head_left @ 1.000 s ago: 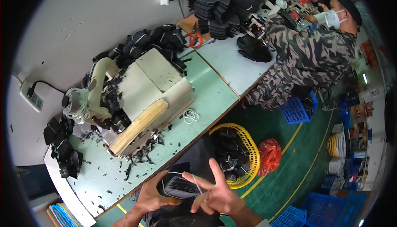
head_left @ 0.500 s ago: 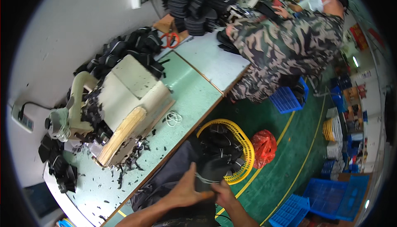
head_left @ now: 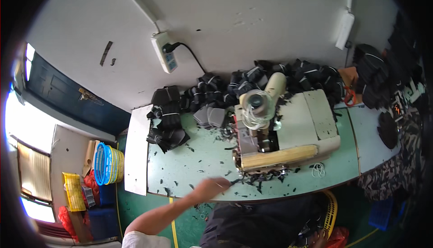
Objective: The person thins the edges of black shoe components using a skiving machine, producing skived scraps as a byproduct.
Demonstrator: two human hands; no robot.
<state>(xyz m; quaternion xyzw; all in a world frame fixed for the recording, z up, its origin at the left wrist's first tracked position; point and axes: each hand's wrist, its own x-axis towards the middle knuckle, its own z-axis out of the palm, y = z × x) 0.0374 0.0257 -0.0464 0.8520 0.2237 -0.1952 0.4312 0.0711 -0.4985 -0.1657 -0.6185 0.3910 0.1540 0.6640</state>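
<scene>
My left hand (head_left: 211, 188) reaches from the lower left onto the front edge of the green table (head_left: 198, 160). Its fingers stretch toward black fabric scraps (head_left: 261, 176) scattered in front of a cream sewing machine (head_left: 288, 133); nothing shows in the hand, which is blurred. My right hand (head_left: 319, 238) is only a dim patch at the bottom edge beside a yellow basket (head_left: 331, 205), so its grip is unclear. Dark cloth (head_left: 261, 221) lies over my lap below the table.
Piles of black fabric pieces (head_left: 169, 121) and some grey ones (head_left: 209, 117) lie along the wall side of the table. A power strip (head_left: 164, 54) hangs on the wall. Blue and yellow baskets (head_left: 108, 164) stand on the floor at left. A person in camouflage (head_left: 406, 162) sits at right.
My head has turned toward the table. My left hand left the black piece held over my lap and reached up to the table edge near the scraps.
</scene>
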